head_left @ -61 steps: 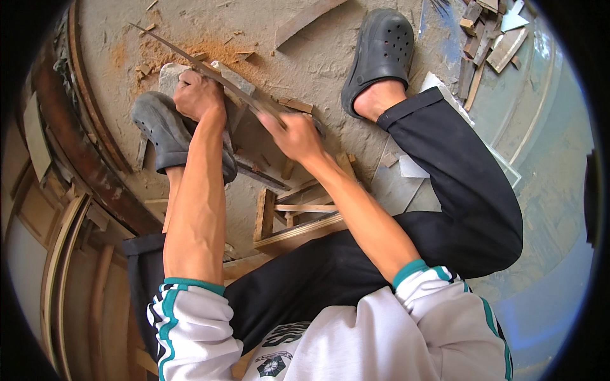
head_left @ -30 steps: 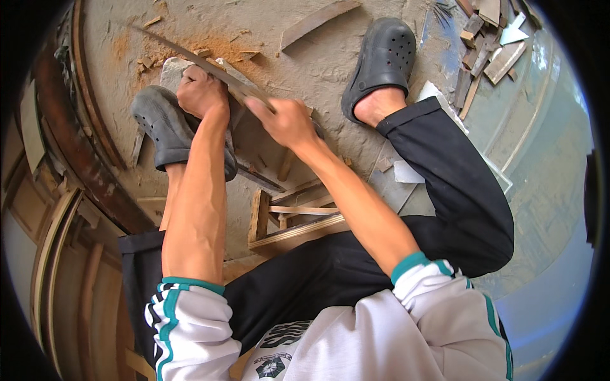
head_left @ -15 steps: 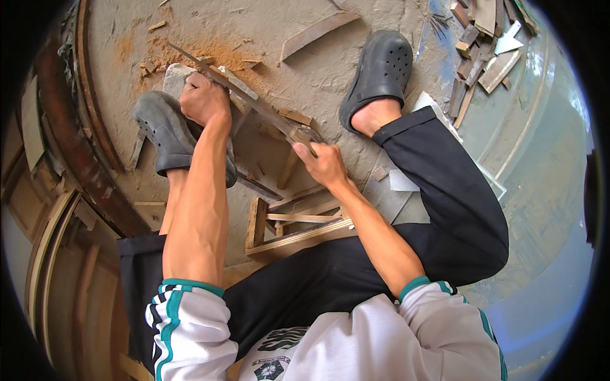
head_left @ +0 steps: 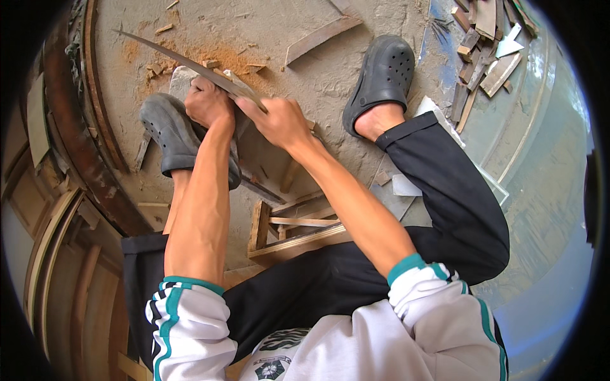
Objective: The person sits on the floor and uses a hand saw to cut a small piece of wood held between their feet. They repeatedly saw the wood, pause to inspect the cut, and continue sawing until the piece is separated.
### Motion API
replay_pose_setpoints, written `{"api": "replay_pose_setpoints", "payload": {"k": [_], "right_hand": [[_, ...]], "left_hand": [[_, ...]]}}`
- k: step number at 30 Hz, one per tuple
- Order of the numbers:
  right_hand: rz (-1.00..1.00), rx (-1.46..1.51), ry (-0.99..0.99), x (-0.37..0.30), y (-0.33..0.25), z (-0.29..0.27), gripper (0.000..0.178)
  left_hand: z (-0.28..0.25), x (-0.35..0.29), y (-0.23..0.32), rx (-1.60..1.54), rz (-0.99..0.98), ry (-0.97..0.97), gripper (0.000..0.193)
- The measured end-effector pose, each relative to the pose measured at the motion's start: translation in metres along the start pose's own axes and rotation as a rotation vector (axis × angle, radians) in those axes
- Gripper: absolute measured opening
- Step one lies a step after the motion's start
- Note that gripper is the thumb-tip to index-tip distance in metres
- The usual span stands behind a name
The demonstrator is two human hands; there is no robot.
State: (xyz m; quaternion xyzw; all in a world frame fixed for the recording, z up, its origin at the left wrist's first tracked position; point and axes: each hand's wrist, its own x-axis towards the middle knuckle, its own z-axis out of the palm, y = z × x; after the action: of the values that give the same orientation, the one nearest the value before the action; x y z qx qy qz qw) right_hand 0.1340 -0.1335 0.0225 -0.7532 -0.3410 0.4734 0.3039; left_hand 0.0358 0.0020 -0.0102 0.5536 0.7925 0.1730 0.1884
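Observation:
My right hand (head_left: 279, 122) is closed round the handle of a handsaw, its fingers hiding most of that handle. The long narrow saw blade (head_left: 166, 56) runs from this hand toward the upper left, passing just beyond my other hand. My left hand (head_left: 208, 101) is a closed fist beside the blade, resting at a pale block (head_left: 181, 77). What its fingers grip is hidden. The left clog (head_left: 166, 127) stands right next to the block. Orange-brown sawdust (head_left: 238, 60) lies on the floor behind the blade.
A wooden frame (head_left: 295, 247) lies before my lap. A curved board (head_left: 323, 39) sits farther off. Wood scraps (head_left: 486, 60) are piled at the far right, beside a glass sheet (head_left: 534, 140). Wooden panels (head_left: 82, 267) line the left. My right clog (head_left: 384, 76) rests on the floor.
My right hand has pushed the saw forward and to the left, close to my left fist. The blade tip now reaches farther left. My left hand has stayed nearly in place.

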Motion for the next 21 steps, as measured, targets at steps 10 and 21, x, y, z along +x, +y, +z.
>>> {"api": "replay_pose_setpoints", "payload": {"k": [10,21], "right_hand": [[-0.011,-0.012,0.000,-0.013,0.005,-0.005,0.064],[-0.039,-0.085,-0.005,0.003,-0.008,-0.002,0.056]], "left_hand": [[0.001,0.003,-0.001,-0.049,-0.035,-0.008,0.044],[-0.001,-0.004,0.002,-0.009,0.051,-0.026,0.046]]}}
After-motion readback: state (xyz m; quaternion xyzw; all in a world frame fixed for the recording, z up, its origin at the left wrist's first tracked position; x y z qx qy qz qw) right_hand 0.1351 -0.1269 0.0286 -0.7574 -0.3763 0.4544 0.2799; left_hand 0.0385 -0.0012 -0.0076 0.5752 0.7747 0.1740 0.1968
